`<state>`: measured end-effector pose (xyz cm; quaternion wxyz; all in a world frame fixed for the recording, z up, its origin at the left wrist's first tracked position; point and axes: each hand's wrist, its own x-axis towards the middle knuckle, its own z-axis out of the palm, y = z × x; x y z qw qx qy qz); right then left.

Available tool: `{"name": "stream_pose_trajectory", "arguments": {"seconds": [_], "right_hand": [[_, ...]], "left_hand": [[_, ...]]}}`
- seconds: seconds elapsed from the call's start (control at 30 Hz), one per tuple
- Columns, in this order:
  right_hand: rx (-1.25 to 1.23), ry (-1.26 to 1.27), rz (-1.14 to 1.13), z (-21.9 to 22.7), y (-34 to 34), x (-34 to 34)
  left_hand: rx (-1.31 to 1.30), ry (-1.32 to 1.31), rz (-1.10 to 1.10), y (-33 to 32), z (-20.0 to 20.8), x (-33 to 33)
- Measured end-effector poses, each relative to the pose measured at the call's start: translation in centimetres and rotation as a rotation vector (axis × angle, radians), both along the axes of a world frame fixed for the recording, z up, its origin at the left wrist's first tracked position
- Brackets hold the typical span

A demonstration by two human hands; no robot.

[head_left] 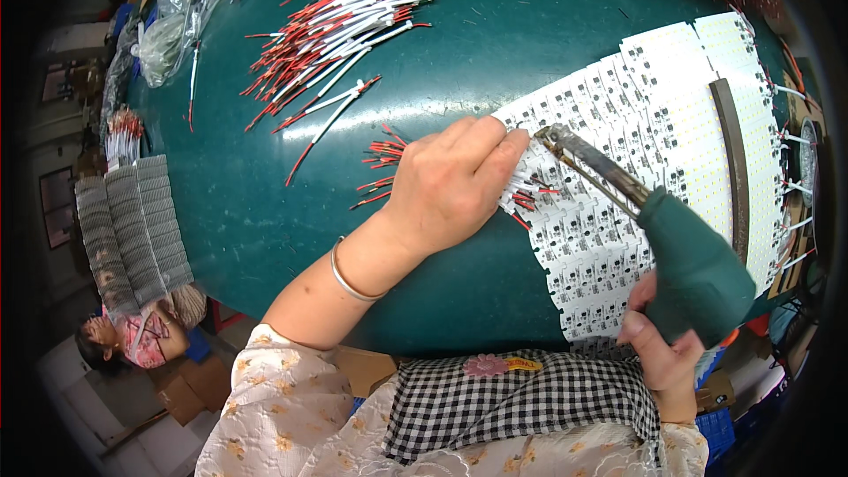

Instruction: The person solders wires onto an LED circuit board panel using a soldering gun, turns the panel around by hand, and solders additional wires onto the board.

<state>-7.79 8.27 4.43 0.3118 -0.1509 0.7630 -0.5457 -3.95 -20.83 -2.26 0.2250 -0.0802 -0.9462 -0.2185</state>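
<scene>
My left hand [459, 177] is closed around a bunch of short wires [386, 155]. Their red ends stick out on the left side of the fist, and white and red ends show on the right. My right hand [662, 353] grips a dark green soldering gun [693, 256] by its handle. The gun's metal tip points up and left, close to my left fingertips, over sheets of white circuit boards [596, 212]. Whether the tip touches a wire or a board I cannot tell. Rows of small black parts cover the boards.
A heap of white and red wires [353, 26] lies on the green table [265, 238]. A dark strip [730, 168] rests across the boards at the right. Stacked grey pieces [132, 230] and plastic bags [168, 44] line the left edge. Another person [141, 336] is beyond it.
</scene>
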Motion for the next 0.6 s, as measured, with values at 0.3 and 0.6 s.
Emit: {"name": "stream_pose_trajectory", "arguments": {"seconds": [0.3,0.6], "right_hand": [[-0.075,0.355,-0.252,5.5,1.2,-3.6],[-0.117,-0.124,-0.245,5.7,0.7,-4.8]], "left_hand": [[-0.001,0.007,-0.003,0.1,0.4,-0.3],[0.113,0.020,0.164,-0.2,2.9,-0.7]]}}
